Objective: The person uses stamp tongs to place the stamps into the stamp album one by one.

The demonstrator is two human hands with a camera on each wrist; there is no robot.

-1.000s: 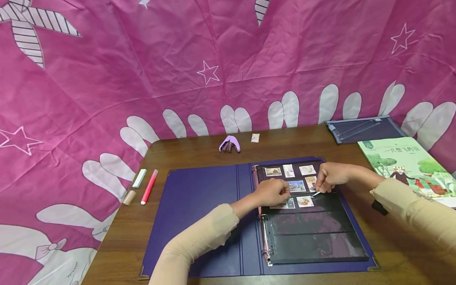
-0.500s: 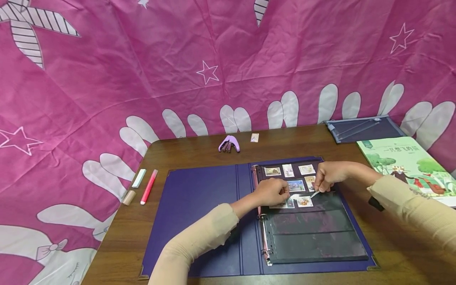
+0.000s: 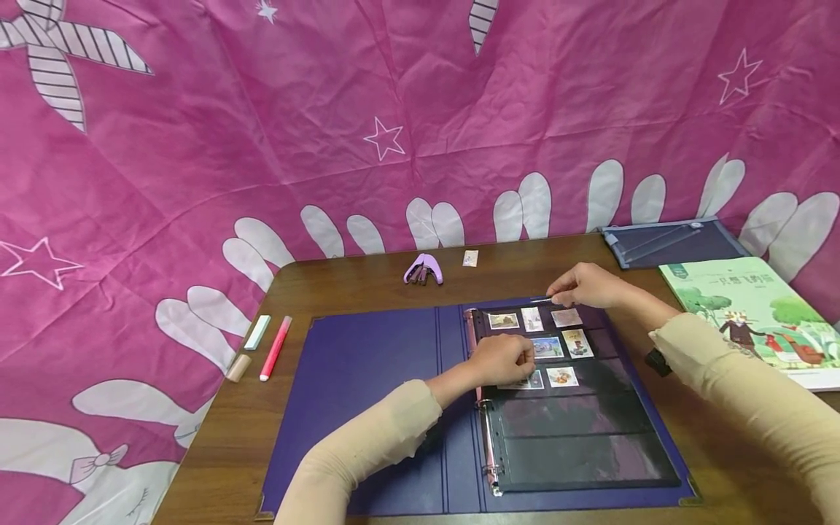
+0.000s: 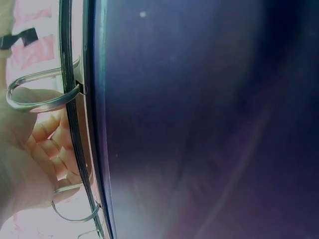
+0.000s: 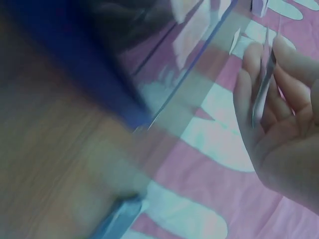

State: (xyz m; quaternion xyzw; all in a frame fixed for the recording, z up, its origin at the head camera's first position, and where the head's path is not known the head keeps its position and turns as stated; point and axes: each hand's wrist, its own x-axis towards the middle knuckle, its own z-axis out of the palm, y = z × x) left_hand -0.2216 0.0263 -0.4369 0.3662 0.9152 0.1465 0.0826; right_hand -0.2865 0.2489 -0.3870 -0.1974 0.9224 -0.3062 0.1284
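An open blue ring binder (image 3: 374, 394) holds a black stamp page (image 3: 584, 459) with several stamps in its upper rows. My left hand (image 3: 502, 359) rests on the left of the page, its fingers loosely bent over a partly covered stamp (image 3: 537, 380). Metal rings (image 4: 42, 104) stand in front of that hand in the left wrist view. With my right hand (image 3: 586, 286) I pinch tweezers (image 5: 264, 82) above the page's top edge. No stamp shows at their tips. Below lie a flower stamp (image 3: 562, 377) and a tall stamp (image 3: 577, 343).
A loose stamp (image 3: 470, 258) and a small purple tool (image 3: 423, 269) lie behind the binder. On the left are a red marker (image 3: 275, 348), a white block (image 3: 257, 332) and a tan piece (image 3: 239, 367). A green book (image 3: 761, 313) and zip pouch (image 3: 676, 242) lie at right.
My right hand has moved with the tweezers from the third row, beside the flower stamp, up and away to the page's top edge. The tall stamp is now uncovered. My left hand stays put.
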